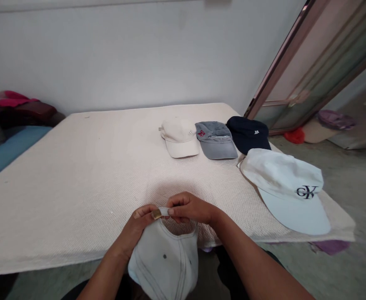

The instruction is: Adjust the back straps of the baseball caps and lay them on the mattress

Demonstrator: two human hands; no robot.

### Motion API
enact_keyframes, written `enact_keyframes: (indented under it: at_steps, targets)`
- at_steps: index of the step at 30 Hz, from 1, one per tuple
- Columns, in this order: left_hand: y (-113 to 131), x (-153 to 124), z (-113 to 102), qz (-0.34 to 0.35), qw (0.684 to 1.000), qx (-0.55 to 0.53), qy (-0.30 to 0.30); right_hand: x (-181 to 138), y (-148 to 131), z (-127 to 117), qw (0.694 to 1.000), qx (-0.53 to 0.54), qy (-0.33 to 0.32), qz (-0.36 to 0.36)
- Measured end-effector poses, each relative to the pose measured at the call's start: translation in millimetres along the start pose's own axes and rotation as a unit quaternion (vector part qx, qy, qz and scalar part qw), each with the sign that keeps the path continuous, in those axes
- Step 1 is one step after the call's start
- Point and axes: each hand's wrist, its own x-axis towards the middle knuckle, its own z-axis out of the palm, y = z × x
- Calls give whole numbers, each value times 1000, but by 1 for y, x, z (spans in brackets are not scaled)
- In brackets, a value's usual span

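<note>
While both hands work close together at the near edge of the tabletop, they pinch the back strap of a pale cap, as the head view shows. The left hand grips beside the brass buckle, its thumb against the metal. The right hand holds the strap between thumb and fingers, just to the other side of the buckle. The two are a little apart, with a short stretch of strap between them. This cap hangs crown toward the person, mostly off the near edge of the tabletop, its back opening below the strap; its brim is hidden.

Four more caps rest on the tabletop. Toward its far right part a cream cap, a grey cap with a red emblem and a navy cap form a row, brims facing its near edge. At its near right corner sits a white cap with black letters, brim the same way.

Beyond the far edge of the tabletop rises a pale wall. Left of it lies pink cloth; below its right corner, purple cloth.
</note>
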Motion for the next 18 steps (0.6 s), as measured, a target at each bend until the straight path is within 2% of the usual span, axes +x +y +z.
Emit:
enact_keyframes:
  at_steps: [12, 18]
  targets:
    - [-5, -4, -3, -45, 998, 29, 27, 4, 8, -4, 995, 47, -83, 15]
    - [2, -6, 2, -35, 997, 62, -41, 5, 5, -3, 992, 61, -113, 4]
